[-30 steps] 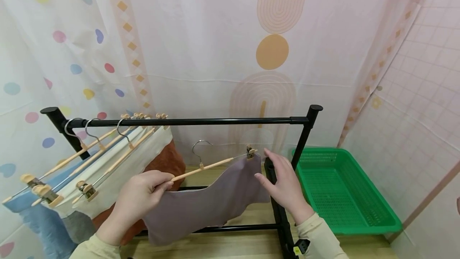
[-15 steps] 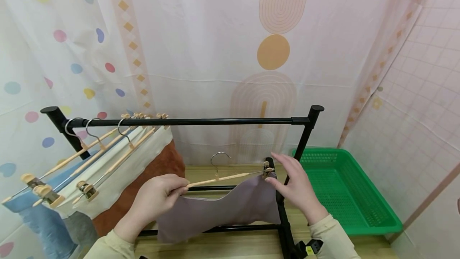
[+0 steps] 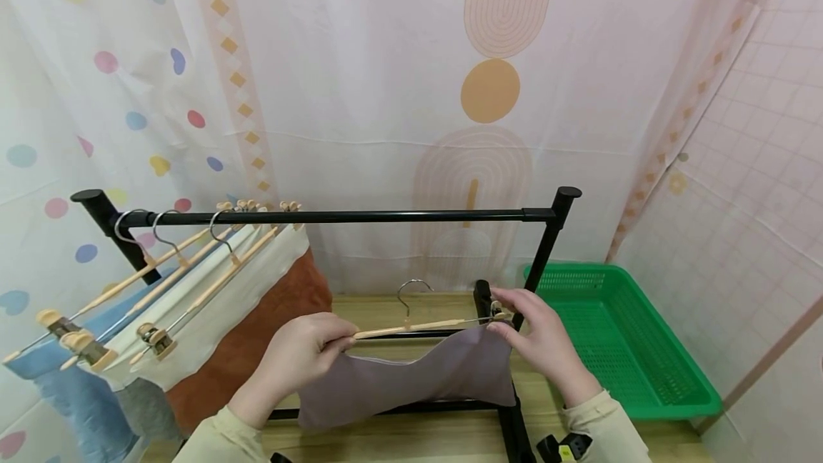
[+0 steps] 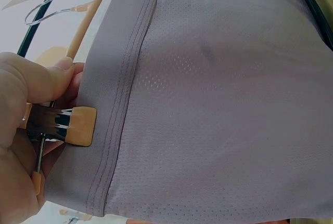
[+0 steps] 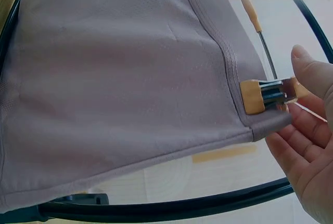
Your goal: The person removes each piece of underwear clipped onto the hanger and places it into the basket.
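In the head view my left hand (image 3: 308, 356) grips a wooden clip hanger (image 3: 411, 327) near its left end. The left wrist view shows the thumb on the wooden bar (image 4: 86, 29), with a wood-tipped clip (image 4: 80, 125) biting the waistband of a mauve-grey garment (image 4: 208, 104). This garment (image 3: 411, 381) hangs below the bar, sagging in the middle. My right hand (image 3: 543, 338) is around the right-end clip (image 3: 498, 314). In the right wrist view its thumb stands apart from the clip (image 5: 265, 96), while the fingers lie behind the clip and the cloth's corner.
A black rack's top rail (image 3: 386, 218) runs behind the hands. At its left hang several clip hangers with light-blue (image 3: 83, 391), white and rust-brown cloth (image 3: 257, 341). A green basket (image 3: 691, 370) sits to the right on the wooden surface (image 3: 360, 441). A patterned curtain (image 3: 360, 77) hangs behind.
Both hands and the hanger with the garment have moved right and somewhat lower. My right hand, first just beside the right clip, is now around it.
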